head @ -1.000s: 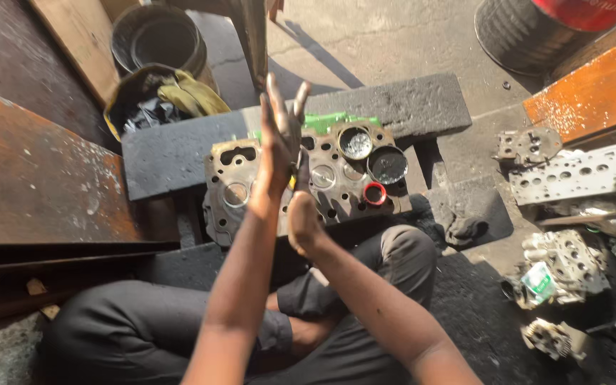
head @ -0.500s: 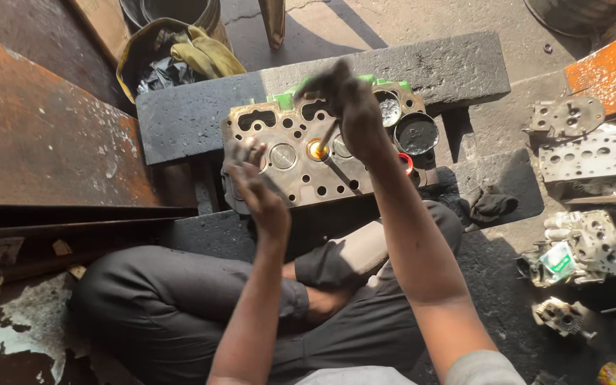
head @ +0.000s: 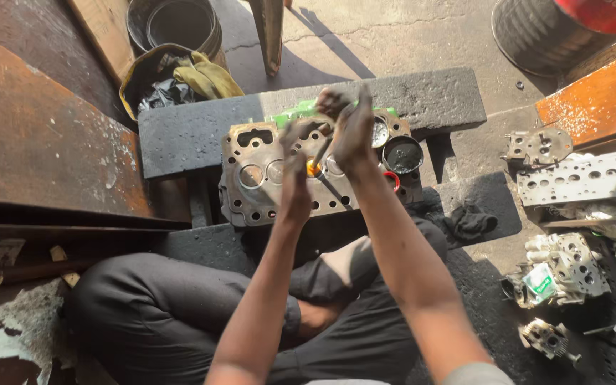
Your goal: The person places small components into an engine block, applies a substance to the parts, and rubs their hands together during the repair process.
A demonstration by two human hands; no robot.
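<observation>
A rusty metal cylinder head (head: 258,192) lies across dark blocks in front of my crossed legs. A thin stick (head: 320,152) with an orange cup at its foot (head: 313,168) stands on one of the head's round seats. The stick is pressed between my two flat palms. My left hand (head: 295,182) is the nearer one, fingers pointing up and away. My right hand (head: 352,128) lies further forward against it, its fingers spread over the head's far edge.
A small black tin of dark paste (head: 402,155) and a red ring (head: 392,178) sit on the head's right end. A rusty steel plate (head: 37,135) fills the left. More engine parts (head: 582,178) lie at the right, with a bucket of rags (head: 180,78) behind.
My palms have slid against each other around the stick: first the left hand was further forward, then the right. The left hand has now come back up beside the right.
</observation>
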